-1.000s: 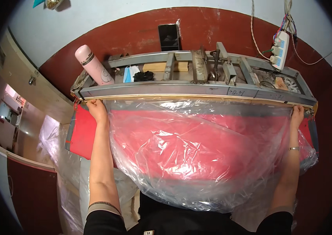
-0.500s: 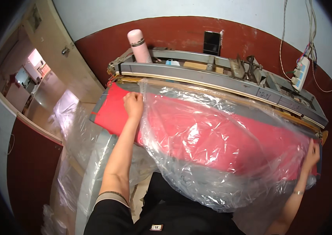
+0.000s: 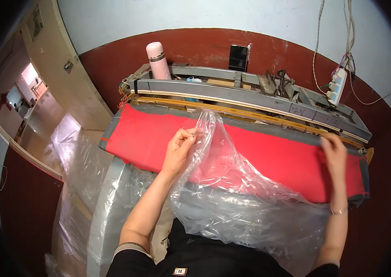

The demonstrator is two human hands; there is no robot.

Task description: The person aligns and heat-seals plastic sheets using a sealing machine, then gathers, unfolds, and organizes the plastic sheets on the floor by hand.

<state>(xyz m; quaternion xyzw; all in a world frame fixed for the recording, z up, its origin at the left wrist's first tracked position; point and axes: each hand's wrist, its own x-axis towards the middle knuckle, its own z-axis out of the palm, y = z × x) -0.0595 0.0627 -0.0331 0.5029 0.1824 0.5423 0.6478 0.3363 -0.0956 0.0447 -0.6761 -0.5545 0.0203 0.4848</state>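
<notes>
A clear plastic sheet (image 3: 246,207) is bunched up from the front of the padded bench toward its back edge, falling in loose folds over the near side. My left hand (image 3: 180,150) pinches a gathered part of the sheet, left of the middle. Under and around it lies a long red cloth (image 3: 278,154) on the grey padded surface (image 3: 158,110). Over the right end of the cloth hovers my right hand (image 3: 335,154), fingers bent and loosely apart, slightly blurred. No plastic shows in that hand.
Behind the bench runs a grey metal frame (image 3: 251,94) with a pink flask (image 3: 158,61) and metal tools (image 3: 276,83). A white power strip (image 3: 337,86) hangs on cords at the right. More clear plastic (image 3: 84,161) hangs at the left, near an open door (image 3: 73,69).
The sheet, spread across the red cloth before, is now gathered toward the middle. My left hand moved right and nearer; my right hand moved left and farther back, away from the plastic.
</notes>
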